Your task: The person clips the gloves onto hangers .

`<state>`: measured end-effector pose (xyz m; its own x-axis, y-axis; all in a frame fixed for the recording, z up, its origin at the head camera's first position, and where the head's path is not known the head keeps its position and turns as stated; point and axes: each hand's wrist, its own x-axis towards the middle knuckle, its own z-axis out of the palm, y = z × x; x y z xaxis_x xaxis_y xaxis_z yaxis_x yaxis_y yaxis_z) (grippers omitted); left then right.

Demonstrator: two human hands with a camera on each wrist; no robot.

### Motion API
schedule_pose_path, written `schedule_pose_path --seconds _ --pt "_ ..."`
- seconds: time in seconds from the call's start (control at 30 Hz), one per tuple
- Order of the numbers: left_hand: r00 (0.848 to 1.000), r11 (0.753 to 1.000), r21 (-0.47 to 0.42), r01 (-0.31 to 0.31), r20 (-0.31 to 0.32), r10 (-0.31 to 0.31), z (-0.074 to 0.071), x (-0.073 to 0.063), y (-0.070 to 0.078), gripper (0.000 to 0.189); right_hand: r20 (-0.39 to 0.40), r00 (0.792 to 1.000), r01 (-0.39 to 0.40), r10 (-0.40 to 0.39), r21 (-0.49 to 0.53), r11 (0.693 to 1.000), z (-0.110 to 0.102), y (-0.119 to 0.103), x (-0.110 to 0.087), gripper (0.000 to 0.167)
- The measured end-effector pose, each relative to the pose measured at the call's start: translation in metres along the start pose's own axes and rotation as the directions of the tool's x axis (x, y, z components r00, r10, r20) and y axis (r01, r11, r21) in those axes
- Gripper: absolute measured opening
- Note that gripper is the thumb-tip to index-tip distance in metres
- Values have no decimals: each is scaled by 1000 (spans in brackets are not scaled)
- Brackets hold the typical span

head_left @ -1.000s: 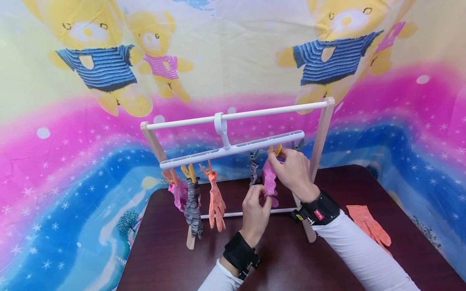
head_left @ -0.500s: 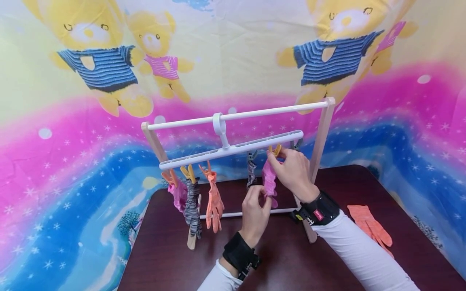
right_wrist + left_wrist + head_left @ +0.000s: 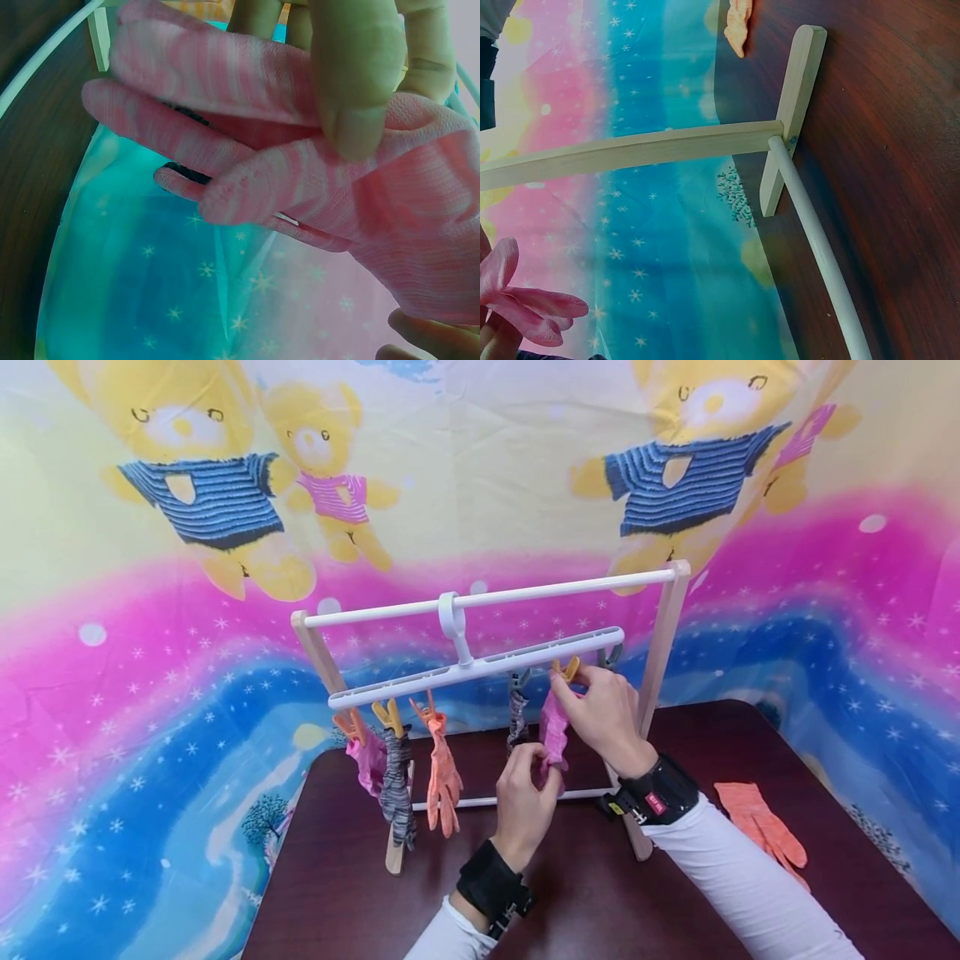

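A pink knitted glove (image 3: 554, 731) hangs cuff up below the right half of the white hanger (image 3: 525, 657), beside a yellow clothespin (image 3: 571, 669). Around that clothespin, at the cuff, my right hand (image 3: 613, 714) pinches; the exact contact is partly hidden by its fingers. Lower down, my left hand (image 3: 527, 802) pinches the glove between thumb and fingers. The right wrist view shows the glove (image 3: 300, 172) close up, its fingers pointing left and a thumb (image 3: 356, 82) pressed on it. Glove fingers (image 3: 536, 307) also show at the left wrist view's lower left.
A wooden rack with a white top rod (image 3: 570, 587) bears the hanger. From its left half hang a pink glove (image 3: 367, 764), a grey striped glove (image 3: 397, 789) and an orange glove (image 3: 444, 777). Another grey glove (image 3: 518, 714) hangs behind. One orange glove (image 3: 761, 822) lies on the table (image 3: 585, 902).
My left hand has shifted slightly left, and the pink glove's lower end has shifted with it. My right hand keeps its place. The hanging orange glove has swung a little.
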<state>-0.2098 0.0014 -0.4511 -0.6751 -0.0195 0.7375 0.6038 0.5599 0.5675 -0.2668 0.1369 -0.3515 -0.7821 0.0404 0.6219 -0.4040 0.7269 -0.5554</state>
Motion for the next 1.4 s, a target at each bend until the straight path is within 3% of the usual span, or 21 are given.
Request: schedule_pose_path --seconds 0.27,0.73,1.4 --pt "999 998 47 37 11 -37 -1 -2 0 22 2 1000 -1 1 10 1000 2 0 -2 31" --pt "996 991 -94 92 30 -90 0 -3 0 29 20 1000 -19 18 34 999 6 3 -5 31" --pt "982 981 -95 167 107 -156 -2 -4 2 35 28 1000 -15 15 28 999 8 5 -6 34"
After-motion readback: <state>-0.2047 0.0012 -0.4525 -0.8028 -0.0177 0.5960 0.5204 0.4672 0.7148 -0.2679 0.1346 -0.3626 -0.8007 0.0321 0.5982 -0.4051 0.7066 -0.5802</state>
